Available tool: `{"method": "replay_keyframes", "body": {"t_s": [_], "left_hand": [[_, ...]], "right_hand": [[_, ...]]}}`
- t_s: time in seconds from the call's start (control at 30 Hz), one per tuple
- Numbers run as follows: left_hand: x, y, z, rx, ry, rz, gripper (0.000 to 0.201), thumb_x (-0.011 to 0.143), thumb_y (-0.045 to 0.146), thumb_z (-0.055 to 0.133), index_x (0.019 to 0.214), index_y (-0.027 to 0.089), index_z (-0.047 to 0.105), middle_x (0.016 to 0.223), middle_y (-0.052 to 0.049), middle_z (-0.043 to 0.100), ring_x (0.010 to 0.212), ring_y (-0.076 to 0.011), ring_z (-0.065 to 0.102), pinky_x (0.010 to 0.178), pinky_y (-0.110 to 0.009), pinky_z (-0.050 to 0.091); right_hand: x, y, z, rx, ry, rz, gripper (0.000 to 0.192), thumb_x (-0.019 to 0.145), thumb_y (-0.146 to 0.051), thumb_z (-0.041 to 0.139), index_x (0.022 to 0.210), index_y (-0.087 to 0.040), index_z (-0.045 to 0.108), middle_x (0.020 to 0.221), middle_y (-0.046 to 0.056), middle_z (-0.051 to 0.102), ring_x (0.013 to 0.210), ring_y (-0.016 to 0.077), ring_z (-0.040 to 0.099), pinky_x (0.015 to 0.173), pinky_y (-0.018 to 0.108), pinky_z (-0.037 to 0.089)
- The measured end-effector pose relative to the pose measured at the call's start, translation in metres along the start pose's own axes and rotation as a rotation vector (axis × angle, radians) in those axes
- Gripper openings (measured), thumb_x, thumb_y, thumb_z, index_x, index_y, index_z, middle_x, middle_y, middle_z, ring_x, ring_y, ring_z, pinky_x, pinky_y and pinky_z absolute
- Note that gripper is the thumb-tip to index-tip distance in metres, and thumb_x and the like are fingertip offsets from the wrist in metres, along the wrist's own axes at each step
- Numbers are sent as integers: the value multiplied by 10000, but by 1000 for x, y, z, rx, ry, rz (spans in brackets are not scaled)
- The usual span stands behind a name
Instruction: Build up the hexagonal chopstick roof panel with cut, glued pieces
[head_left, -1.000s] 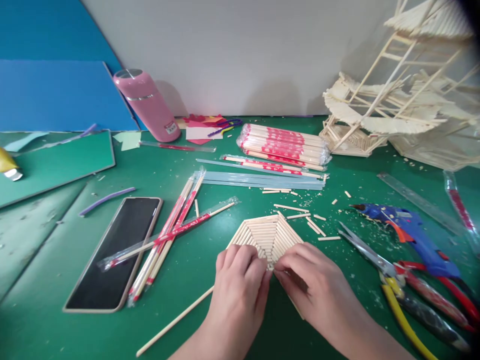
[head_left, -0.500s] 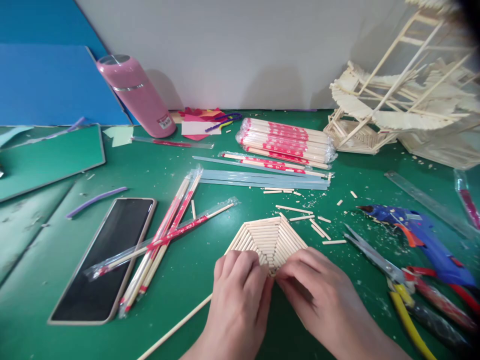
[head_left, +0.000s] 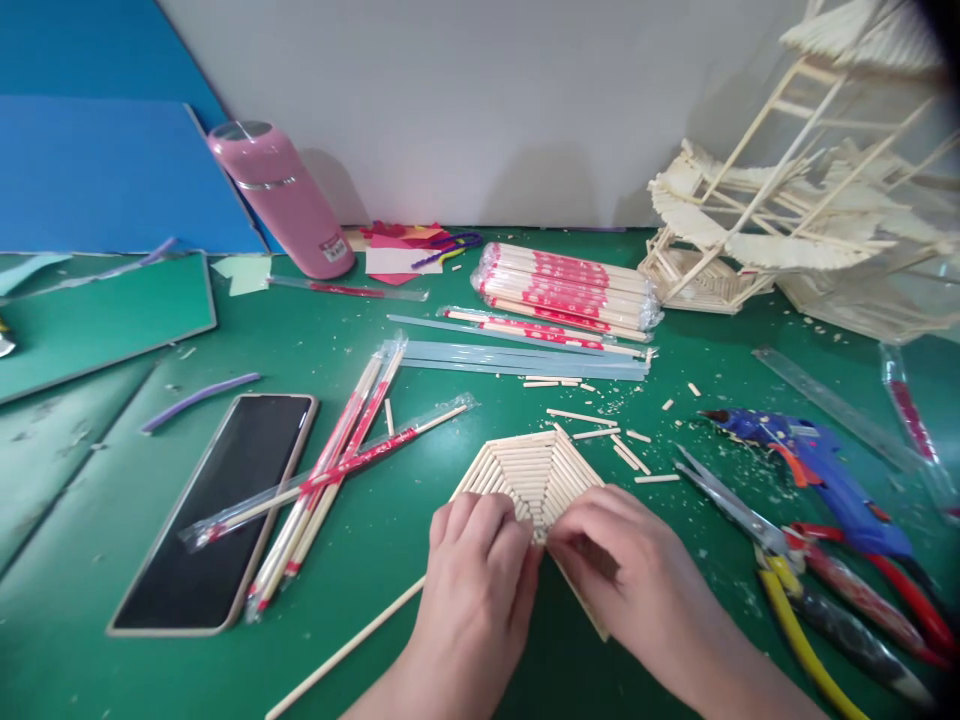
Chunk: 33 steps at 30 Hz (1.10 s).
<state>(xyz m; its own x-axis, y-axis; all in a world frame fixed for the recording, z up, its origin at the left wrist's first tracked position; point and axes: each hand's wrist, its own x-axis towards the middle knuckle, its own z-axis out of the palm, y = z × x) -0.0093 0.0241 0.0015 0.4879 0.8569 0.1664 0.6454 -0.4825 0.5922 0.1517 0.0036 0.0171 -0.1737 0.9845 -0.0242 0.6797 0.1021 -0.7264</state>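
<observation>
A polygonal panel of glued wooden sticks (head_left: 525,465), laid in nested rings, rests on the green table. My left hand (head_left: 476,580) covers its near left part, fingers curled and closed on it. At its centre my right hand (head_left: 634,565) pinches the panel with thumb and forefinger; an edge of sticks shows below that hand. What lies between the fingertips is mostly hidden. From under my left hand a long bare stick (head_left: 345,645) runs toward the lower left; whether the hand grips it I cannot tell. Short cut sticks (head_left: 630,453) lie just beyond the panel.
Scissors (head_left: 731,500), yellow-handled pliers (head_left: 802,640) and a blue glue gun (head_left: 817,460) lie right. Left are a phone (head_left: 217,510) and wrapped chopsticks (head_left: 322,480). Behind stand a pink bottle (head_left: 289,205), a chopstick bundle (head_left: 566,285) and a stick structure (head_left: 780,210).
Along the panel's lower right, a stick edge now shows beneath my right hand. Both hands stay at the panel's middle. The whole view has shifted slightly.
</observation>
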Motion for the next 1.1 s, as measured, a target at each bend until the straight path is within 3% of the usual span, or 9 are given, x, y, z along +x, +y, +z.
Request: {"method": "replay_keyframes", "body": {"t_s": [0.13,0.5,1.1], "left_hand": [[1,1,-1,58,-31,8,144,836,144,449,798,176,584,829,-58,539,775,-205,447,695,-376,362],[-1,0,3,81,-16,21,170,843,141,425,764,162,574,814,-63,528,769,-207,441,691,-376,355],[-2,-2,4,71,20,53,140,842,137,442,779,171,562,813,-50,524,766,-197,444,699,-369,348]], "right_hand": [[0,0,-6,127,39,72,112,855,-157,470,797,-212,548,773,-8,542,681,116,516,600,236,416],[-2,-2,6,-43,62,15,96,828,-163,527,749,-206,557,746,-1,557,754,163,499,654,296,391],[-1,-1,4,12,37,36,125,833,-168,529,715,-206,536,735,-16,538,744,146,485,653,273,373]]}}
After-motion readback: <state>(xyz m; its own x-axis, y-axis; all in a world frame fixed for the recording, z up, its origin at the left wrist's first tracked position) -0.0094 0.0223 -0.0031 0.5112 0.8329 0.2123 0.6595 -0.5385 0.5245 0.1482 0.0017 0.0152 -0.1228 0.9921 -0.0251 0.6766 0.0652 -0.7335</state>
